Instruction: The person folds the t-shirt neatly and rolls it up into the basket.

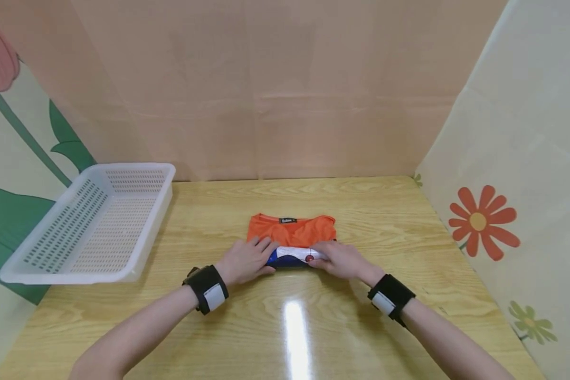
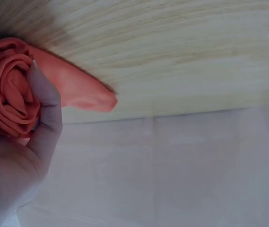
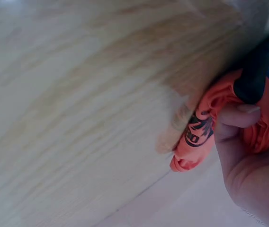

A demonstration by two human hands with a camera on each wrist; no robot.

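An orange shirt (image 1: 292,232) lies on the table, partly rolled from its near side. Its flat far part has a dark neck label (image 1: 287,220). The rolled part (image 1: 292,256) shows white, dark blue and a small red patch on top. My left hand (image 1: 247,259) grips the left end of this roll; the left wrist view shows its coiled layers (image 2: 11,90) beside the curled fingers. At the right end, my right hand (image 1: 344,259) holds the roll with bent fingers. Black print (image 3: 198,132) on the orange fabric shows beside that hand in the right wrist view.
A white perforated plastic basket (image 1: 144,237) stands at the left of the wooden table (image 1: 209,206). A plain pinkish sheet (image 1: 285,105) hangs behind the far edge. Flower-printed sheets (image 1: 503,158) border both sides.
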